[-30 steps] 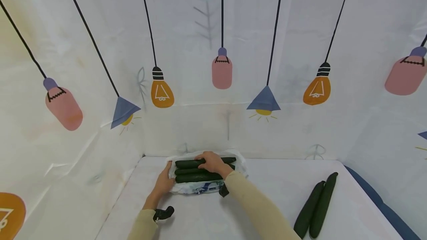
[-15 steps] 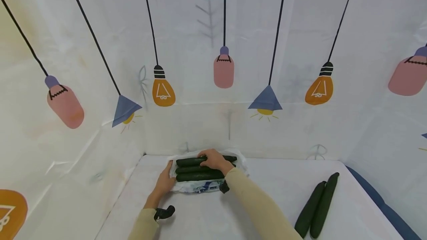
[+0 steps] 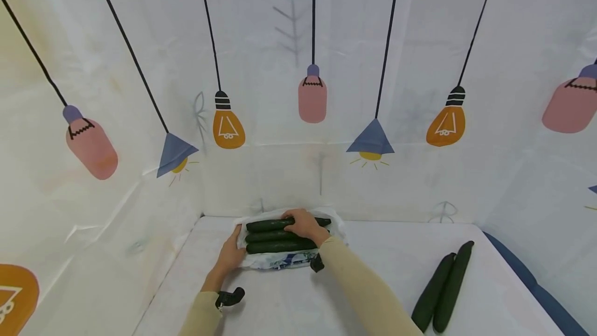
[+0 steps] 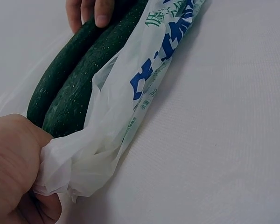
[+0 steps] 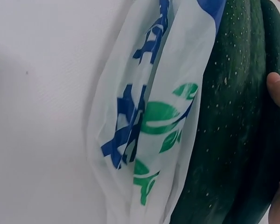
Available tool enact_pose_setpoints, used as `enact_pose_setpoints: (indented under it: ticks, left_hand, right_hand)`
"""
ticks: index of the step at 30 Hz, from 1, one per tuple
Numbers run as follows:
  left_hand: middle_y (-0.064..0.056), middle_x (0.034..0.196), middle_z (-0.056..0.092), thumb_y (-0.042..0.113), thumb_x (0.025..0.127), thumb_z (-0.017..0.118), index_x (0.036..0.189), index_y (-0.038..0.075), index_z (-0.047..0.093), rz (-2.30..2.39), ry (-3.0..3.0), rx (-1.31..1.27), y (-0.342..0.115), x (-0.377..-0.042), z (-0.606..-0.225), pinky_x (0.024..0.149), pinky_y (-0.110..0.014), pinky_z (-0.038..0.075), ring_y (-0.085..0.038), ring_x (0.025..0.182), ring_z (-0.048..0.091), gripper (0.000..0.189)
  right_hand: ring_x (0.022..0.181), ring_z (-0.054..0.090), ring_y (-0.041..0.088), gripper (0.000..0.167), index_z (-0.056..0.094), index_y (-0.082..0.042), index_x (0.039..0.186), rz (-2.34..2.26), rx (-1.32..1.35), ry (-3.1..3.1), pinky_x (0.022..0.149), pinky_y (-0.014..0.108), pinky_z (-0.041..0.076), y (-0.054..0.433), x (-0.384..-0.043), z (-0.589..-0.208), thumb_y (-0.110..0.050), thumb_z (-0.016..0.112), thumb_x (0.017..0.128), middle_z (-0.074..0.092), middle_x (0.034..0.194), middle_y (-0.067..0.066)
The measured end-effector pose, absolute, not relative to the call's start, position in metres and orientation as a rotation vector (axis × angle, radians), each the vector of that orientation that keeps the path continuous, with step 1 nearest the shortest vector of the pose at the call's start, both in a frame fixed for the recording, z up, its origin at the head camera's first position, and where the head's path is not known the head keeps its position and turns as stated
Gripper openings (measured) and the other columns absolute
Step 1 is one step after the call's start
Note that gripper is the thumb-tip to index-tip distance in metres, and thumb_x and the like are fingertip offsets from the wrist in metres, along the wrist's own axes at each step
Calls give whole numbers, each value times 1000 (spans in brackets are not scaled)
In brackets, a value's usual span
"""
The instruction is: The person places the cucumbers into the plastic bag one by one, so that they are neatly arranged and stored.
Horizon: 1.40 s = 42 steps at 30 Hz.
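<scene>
Three dark green, pale-specked cucumbers lie side by side in an open white plastic bag (image 3: 280, 262) with blue and green print, at the back of the table. At the bag's left end, my left hand (image 3: 229, 254) grips its gathered edge, thumb on top, clearest in the left wrist view. My right hand (image 3: 306, 225) reaches over the row and holds the far cucumber (image 3: 266, 225), thumb on the near side. The right wrist view shows the nearest cucumber (image 5: 219, 130) beside the bag's printed wall, with the thumb (image 5: 279, 91) at the right edge.
Two more cucumbers (image 3: 443, 292) lie against each other at the table's right side. The white table (image 3: 280, 307) ends at a white sheet wall (image 3: 275, 180) printed with hanging lamps. Black camera mounts (image 3: 228, 297) sit on the wrists.
My right hand has slid slightly to the right along the far cucumber. My left hand keeps its place at the bag's end. The head view has shifted a little.
</scene>
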<state>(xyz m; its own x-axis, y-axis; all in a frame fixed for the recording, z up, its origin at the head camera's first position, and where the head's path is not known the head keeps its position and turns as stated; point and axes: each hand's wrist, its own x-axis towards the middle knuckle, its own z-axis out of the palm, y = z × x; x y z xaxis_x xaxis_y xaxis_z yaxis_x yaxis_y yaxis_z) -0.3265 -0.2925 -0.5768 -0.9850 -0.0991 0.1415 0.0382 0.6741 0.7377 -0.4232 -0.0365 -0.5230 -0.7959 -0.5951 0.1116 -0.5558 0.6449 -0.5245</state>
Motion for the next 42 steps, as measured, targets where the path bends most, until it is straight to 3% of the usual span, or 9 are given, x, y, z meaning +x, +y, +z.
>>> enact_pose_setpoints:
  ticks: [18, 34, 42]
  left_hand:
    - [-27, 154, 24, -4, 82, 50, 153, -3, 17, -1233, -2743, 60, -294, -330, -575, 109, -57, 25, -44, 139, 24, 78]
    - [-28, 153, 23, -3, 82, 50, 154, -2, 16, -1225, -2756, 53, -290, -322, -575, 108, -58, 26, -45, 138, 24, 79]
    - [-28, 154, 21, -3, 82, 48, 155, 0, 11, -1251, -2768, 34, -293, -325, -578, 107, -59, 26, -45, 138, 23, 82]
  right_hand:
    - [101, 62, 15, 22, 70, -14, 109, -1057, -1062, 2828, 86, 31, 50, -7, -419, -516, -24, 71, 90, 67, 107, -2]
    - [97, 62, 20, 25, 69, -5, 111, -883, -1320, 2815, 82, 34, 51, 68, -366, -489, -19, 70, 90, 67, 106, 4]
    - [95, 64, 23, 22, 69, -12, 110, -848, -1358, 2843, 80, 36, 52, 114, -332, -478, -16, 72, 88, 69, 105, 5]
